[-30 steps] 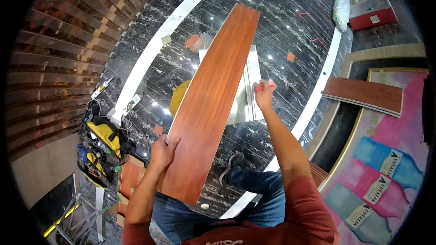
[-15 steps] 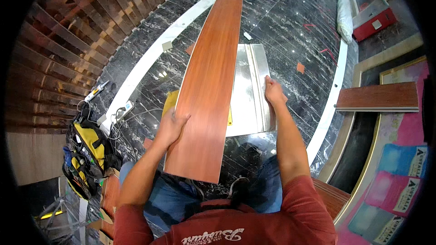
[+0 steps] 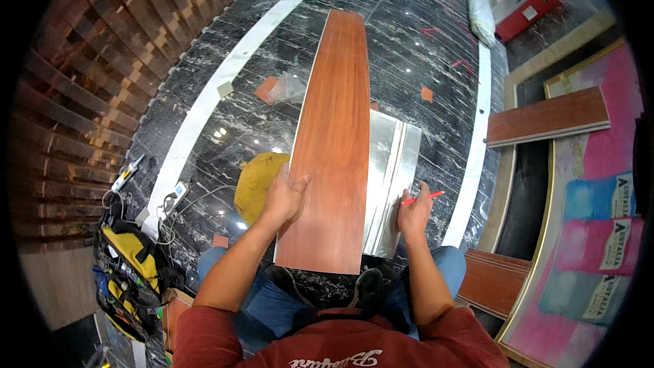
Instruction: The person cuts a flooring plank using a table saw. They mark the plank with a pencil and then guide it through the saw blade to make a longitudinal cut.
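A long reddish-brown wood-look plank (image 3: 332, 143) stretches away from me, its near end above my knees. My left hand (image 3: 285, 199) is closed on the plank's left edge, thumb lying on the top face. To the right, partly under the plank, is a silvery metal sheet (image 3: 383, 197) with raised ridges along its length. My right hand (image 3: 413, 215) is at the sheet's right edge, with a red pencil (image 3: 424, 197) held between the fingers. Whether those fingers also grip the sheet, I cannot tell. A yellow rounded thing (image 3: 259, 180) shows beside the plank, partly covered by it.
A yellow-and-black tool bag (image 3: 126, 252), a power strip (image 3: 172, 199) with cables and a caulking tube (image 3: 127, 174) lie at left. Short plank pieces (image 3: 548, 117) and a pink-blue printed panel (image 3: 593, 232) are at right. Small offcuts (image 3: 426, 94) dot the dark marble floor.
The metal sheet has come nearer to me, and its far end no longer reaches as far along the plank. A red pencil now shows in my right hand. More of the yellow thing is visible.
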`<control>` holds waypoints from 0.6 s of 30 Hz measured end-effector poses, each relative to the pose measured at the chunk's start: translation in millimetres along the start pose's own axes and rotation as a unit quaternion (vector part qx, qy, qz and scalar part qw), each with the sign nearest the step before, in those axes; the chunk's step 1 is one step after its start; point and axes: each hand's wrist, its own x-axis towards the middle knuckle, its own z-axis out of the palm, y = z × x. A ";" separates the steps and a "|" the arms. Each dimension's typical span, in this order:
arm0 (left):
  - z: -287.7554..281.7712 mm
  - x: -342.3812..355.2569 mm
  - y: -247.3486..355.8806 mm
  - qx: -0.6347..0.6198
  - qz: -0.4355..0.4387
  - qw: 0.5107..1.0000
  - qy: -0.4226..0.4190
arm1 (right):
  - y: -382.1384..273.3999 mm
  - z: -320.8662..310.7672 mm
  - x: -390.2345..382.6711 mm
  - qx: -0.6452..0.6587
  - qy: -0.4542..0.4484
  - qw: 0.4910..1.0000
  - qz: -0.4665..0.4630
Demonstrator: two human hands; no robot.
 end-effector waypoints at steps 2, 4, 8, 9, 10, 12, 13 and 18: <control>5.4 3.2 -3.8 -0.004 0.004 1.000 0.003 | -27.6 -21.4 -21.1 0.017 -0.045 0.997 -0.056; 9.1 11.3 -7.2 -0.026 0.056 0.998 -0.018 | -98.7 -56.5 -55.3 0.080 -0.237 0.964 0.088; 18.3 29.1 13.2 0.082 0.013 0.996 -0.042 | -92.8 5.1 -104.5 0.253 -0.176 0.951 -0.007; 20.0 36.7 9.2 0.094 0.034 0.994 -0.038 | -105.3 1.8 -99.5 0.259 -0.178 0.949 0.006; 19.9 40.8 4.5 0.106 0.055 0.992 -0.034 | -105.0 7.8 -96.4 0.261 -0.179 0.949 0.008; 10.0 41.7 -2.4 0.110 0.073 0.989 -0.066 | -97.0 19.4 -85.8 0.253 -0.156 0.954 0.023; 6.2 41.7 -2.1 0.110 0.092 0.985 -0.097 | -94.0 22.6 -77.5 0.252 -0.157 0.955 0.026; 9.9 29.3 -3.8 0.180 0.113 0.972 -0.102 | -97.6 34.0 -35.8 0.244 -0.116 0.962 0.038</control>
